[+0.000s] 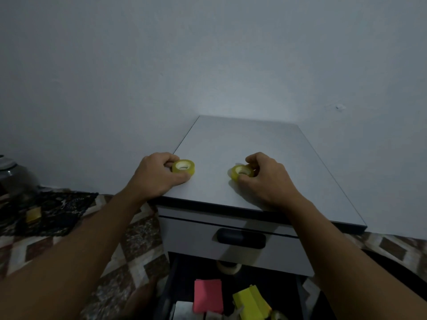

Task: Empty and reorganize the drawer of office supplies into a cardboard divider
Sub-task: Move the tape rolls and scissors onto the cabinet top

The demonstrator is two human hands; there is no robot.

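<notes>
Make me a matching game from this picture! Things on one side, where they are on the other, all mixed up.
Things:
1. pink notepad
2. black handle
3. tape roll in the left hand
4. small yellow block

Places:
A. on the dark cloth
B. on the cabinet top
C. in the open bottom drawer
D. on the closed drawer front

Pairs: 1-C, 2-D, 3-B, 4-A

Plain grey wall (208, 54), patterned floor covering (138, 239), black lace cloth (57, 211) at left, small yellow block (33, 214) on it
</notes>
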